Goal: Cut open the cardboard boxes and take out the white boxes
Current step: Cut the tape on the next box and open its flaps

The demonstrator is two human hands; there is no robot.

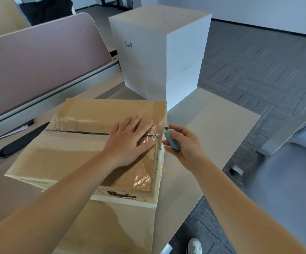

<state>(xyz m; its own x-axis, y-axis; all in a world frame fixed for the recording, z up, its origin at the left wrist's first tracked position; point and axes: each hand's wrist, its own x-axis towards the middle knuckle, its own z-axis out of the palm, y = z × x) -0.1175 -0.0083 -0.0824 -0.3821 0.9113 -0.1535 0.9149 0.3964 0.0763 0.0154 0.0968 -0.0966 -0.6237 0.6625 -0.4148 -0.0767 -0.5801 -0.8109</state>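
A taped brown cardboard box lies flat on the desk, its centre seam running left to right under clear tape. My left hand presses flat on the box top near its right end, fingers straight. My right hand grips a small blue box cutter, with the blade tip at the box's right edge where the seam ends. A stack of white boxes stands behind the cardboard box; the top one bears blue handwriting.
A pink-grey desk divider runs along the left. A black wrist rest and papers lie left of the box. The desk's right edge drops to carpet. A grey chair sits at the right. My shoe shows below.
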